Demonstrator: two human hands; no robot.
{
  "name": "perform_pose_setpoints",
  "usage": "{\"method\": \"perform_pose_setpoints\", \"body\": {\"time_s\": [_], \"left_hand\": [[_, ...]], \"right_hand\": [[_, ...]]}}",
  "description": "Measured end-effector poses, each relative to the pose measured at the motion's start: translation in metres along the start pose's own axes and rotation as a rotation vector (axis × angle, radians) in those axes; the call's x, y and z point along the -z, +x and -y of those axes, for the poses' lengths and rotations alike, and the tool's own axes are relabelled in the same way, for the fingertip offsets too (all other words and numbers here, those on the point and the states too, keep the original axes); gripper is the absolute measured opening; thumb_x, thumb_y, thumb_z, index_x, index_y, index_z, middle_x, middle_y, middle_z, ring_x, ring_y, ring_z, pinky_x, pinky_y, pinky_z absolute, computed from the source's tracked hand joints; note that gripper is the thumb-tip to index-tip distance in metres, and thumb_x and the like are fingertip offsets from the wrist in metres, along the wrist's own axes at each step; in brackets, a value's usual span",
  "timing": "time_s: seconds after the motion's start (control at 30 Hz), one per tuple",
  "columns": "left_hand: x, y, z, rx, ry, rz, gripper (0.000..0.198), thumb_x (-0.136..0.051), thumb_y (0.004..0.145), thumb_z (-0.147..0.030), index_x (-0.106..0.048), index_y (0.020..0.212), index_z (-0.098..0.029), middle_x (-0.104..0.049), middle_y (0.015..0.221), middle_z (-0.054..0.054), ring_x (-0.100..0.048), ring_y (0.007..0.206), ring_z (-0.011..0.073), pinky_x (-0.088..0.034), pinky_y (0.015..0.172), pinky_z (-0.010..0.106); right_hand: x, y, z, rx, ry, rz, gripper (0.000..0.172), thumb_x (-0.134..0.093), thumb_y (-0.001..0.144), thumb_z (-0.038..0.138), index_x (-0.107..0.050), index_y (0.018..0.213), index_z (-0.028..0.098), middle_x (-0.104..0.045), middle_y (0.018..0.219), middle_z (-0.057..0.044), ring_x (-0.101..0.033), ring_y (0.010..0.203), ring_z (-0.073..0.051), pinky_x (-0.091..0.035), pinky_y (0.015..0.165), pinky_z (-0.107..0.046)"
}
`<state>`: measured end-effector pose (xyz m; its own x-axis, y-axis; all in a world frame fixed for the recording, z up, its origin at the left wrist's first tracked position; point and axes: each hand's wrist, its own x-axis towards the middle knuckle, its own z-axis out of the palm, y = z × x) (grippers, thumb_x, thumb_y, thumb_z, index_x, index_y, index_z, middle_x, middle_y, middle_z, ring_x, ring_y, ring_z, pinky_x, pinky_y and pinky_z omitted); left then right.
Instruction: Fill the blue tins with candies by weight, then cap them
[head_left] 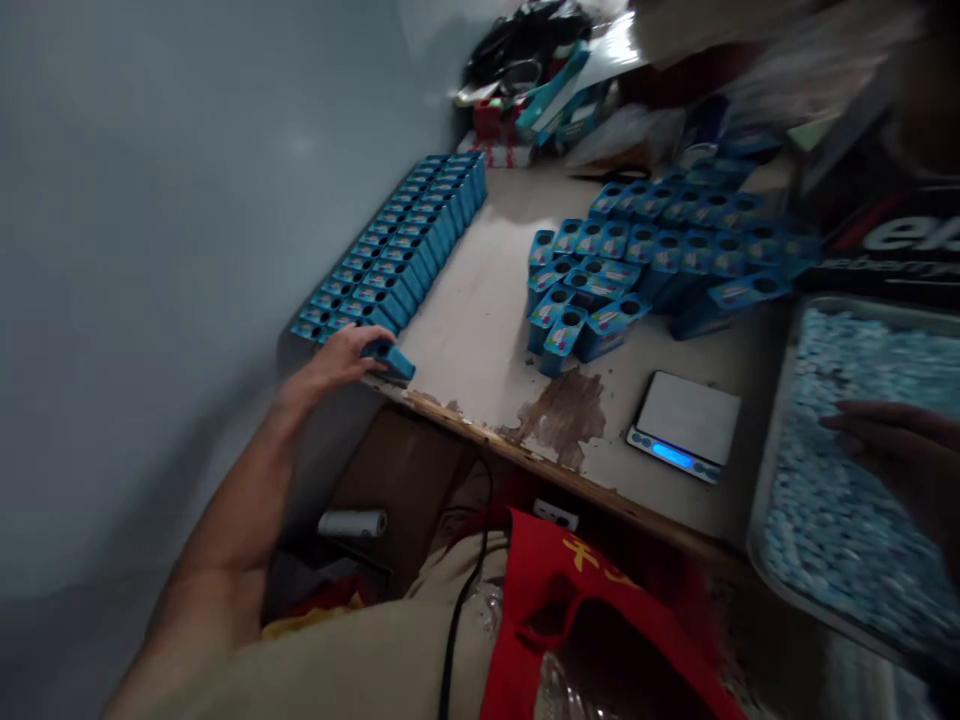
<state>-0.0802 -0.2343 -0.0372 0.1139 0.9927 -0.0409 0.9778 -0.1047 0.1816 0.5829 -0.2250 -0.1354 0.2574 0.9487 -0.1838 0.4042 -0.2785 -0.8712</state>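
My left hand (346,357) is closed around a small blue box (396,361) with a dark round hole in its top. It holds the box at the near end of the packed rows of like boxes (405,240), by the table's front edge. Over on the far right, my right hand (904,450) is in shadow above a metal tray (766,480) filled with small pale-blue pieces (832,520). Its fingers stretch out to the left, and I see nothing held in them. Part of this hand is dim and cut off by the frame's edge.
More blue boxes (667,245) stand in a loose group mid-table, some leaning. A small digital scale (686,415) with a lit display lies left of the tray. Black scissors (611,176) and cluttered packages (525,110) are at the back. A wall (187,200) borders the left.
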Motion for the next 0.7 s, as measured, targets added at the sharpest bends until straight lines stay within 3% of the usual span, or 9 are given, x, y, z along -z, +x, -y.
{"method": "perform_pose_setpoints", "body": {"time_s": [0.1, 0.17, 0.23, 0.3, 0.37, 0.43, 0.5, 0.57, 0.7], "left_hand": [[-0.003, 0.002, -0.008, -0.07, -0.031, -0.074, 0.036, -0.088, 0.093, -0.045, -0.082, 0.115, -0.017, -0.084, 0.136, 0.012, -0.075, 0.134, 0.0377, -0.057, 0.121, 0.064], [-0.018, 0.006, -0.036, -0.141, -0.102, -0.183, 0.052, -0.1, 0.082, -0.044, -0.08, 0.124, -0.021, -0.076, 0.151, 0.013, -0.067, 0.148, 0.041, -0.051, 0.129, 0.066], [-0.048, 0.016, -0.085, -0.187, -0.242, -0.297, 0.069, -0.108, 0.074, -0.033, -0.075, 0.134, -0.025, -0.074, 0.153, 0.012, -0.069, 0.144, 0.0353, -0.055, 0.127, 0.055], [-0.086, 0.035, -0.144, -0.081, -0.384, -0.382, 0.061, -0.108, 0.076, -0.029, -0.07, 0.123, -0.022, -0.08, 0.125, 0.011, -0.079, 0.119, 0.0303, -0.065, 0.108, 0.046], [-0.121, 0.059, -0.196, 0.037, -0.464, -0.394, 0.064, -0.111, 0.072, -0.035, -0.064, 0.113, -0.023, -0.079, 0.114, 0.01, -0.08, 0.104, 0.0288, -0.066, 0.096, 0.042], [-0.143, 0.076, -0.227, 0.155, -0.489, -0.434, 0.058, -0.107, 0.079, -0.036, -0.061, 0.112, -0.024, -0.08, 0.11, 0.01, -0.081, 0.099, 0.0288, -0.064, 0.091, 0.04], [-0.146, 0.081, -0.237, 0.221, -0.459, -0.471, 0.044, -0.098, 0.088, -0.035, -0.062, 0.111, -0.024, -0.081, 0.106, 0.01, -0.082, 0.097, 0.03, -0.064, 0.089, 0.04], [-0.136, 0.073, -0.231, 0.211, -0.448, -0.479, 0.034, -0.093, 0.09, -0.032, -0.066, 0.109, -0.023, -0.082, 0.099, 0.008, -0.082, 0.093, 0.0297, -0.064, 0.086, 0.039], [-0.105, 0.049, -0.219, 0.006, -0.628, -0.388, 0.038, -0.091, 0.086, -0.033, -0.072, 0.117, -0.022, -0.084, 0.101, 0.003, -0.084, 0.086, 0.0239, -0.066, 0.079, 0.031]], "right_hand": [[-0.002, -0.014, 0.023, -0.091, 0.126, 0.014, 0.03, -0.093, 0.056, 0.055, -0.078, 0.075, 0.038, -0.079, 0.118, -0.024, -0.074, 0.132, -0.049, -0.062, 0.099, -0.065], [-0.004, -0.013, 0.029, -0.11, 0.171, 0.002, 0.022, -0.093, 0.057, 0.043, -0.076, 0.07, 0.038, -0.078, 0.109, -0.021, -0.076, 0.116, -0.043, -0.062, 0.088, -0.061], [-0.004, -0.008, 0.028, -0.106, 0.224, -0.014, 0.018, -0.091, 0.061, 0.038, -0.075, 0.07, 0.038, -0.077, 0.103, -0.018, -0.075, 0.098, -0.037, -0.058, 0.075, -0.055], [-0.001, -0.002, 0.023, -0.115, 0.262, -0.018, 0.017, -0.091, 0.066, 0.037, -0.077, 0.075, 0.039, -0.078, 0.098, -0.014, -0.07, 0.085, -0.032, -0.054, 0.069, -0.051], [0.003, 0.002, 0.017, -0.119, 0.263, -0.013, 0.018, -0.092, 0.07, 0.035, -0.079, 0.081, 0.038, -0.078, 0.094, -0.011, -0.067, 0.079, -0.028, -0.053, 0.071, -0.047], [0.006, 0.004, 0.011, -0.087, 0.204, -0.023, 0.017, -0.092, 0.073, 0.033, -0.08, 0.084, 0.037, -0.077, 0.087, -0.007, -0.065, 0.078, -0.027, -0.052, 0.076, -0.046], [0.008, 0.005, 0.007, 0.002, 0.102, -0.049, 0.012, -0.09, 0.078, 0.032, -0.081, 0.086, 0.035, -0.077, 0.085, -0.006, -0.066, 0.081, -0.028, -0.052, 0.084, -0.046], [0.009, 0.007, 0.004, 0.092, -0.033, -0.087, 0.004, -0.084, 0.085, 0.03, -0.082, 0.087, 0.032, -0.08, 0.089, -0.007, -0.069, 0.088, -0.03, -0.05, 0.092, -0.047], [0.011, 0.014, 0.002, 0.05, -0.503, -0.24, 0.02, -0.067, 0.096, 0.024, -0.087, 0.099, 0.026, -0.083, 0.092, -0.01, -0.073, 0.103, -0.033, -0.046, 0.108, -0.051]]}}
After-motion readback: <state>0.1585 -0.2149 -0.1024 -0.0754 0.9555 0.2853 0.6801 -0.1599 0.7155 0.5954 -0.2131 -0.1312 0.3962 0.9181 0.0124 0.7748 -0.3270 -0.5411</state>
